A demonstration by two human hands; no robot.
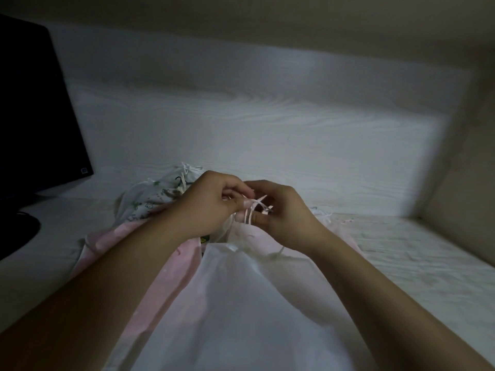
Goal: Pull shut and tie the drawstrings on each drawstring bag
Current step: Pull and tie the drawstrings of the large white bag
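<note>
**Tying off the cords at the mouth of a white bag**

Both hands up close together over the counter (294, 135), working the drawstrings (250, 211) of a white bag (241, 290). Left hand (211, 207) curled, thumb and fingertips pinching the cords near the gathered neck. Right hand (284, 215) curled too, thumb pressed against the loops, holding the other side of the same cords. Loops standing up between the two grips, so probably mid-knot; whether the knot is already pulled tight, impossible to tell.

White bag stretching from the hands down toward the bottom edge of the view, lying over pink bags (171, 266) spread beneath it. Further left, just behind the left hand, a printed bag (144, 199) with its neck gathered and cords seemingly tied. A dark monitor (34, 116) standing at the far left.

Handling, judged from the look: thin, soft cloth, very light, limp, apt to slide on the smooth wood-grain surface if tugged. Cords thin, supple and probably a bit slick, easy to lose from a loose pinch. Best hold low on the cords, right by the neck, one strand per hand, with the gathered mouth kept bunched while drawing the knot down. Nothing fragile here; main risk a slack knot or the mouth reopening.
</note>
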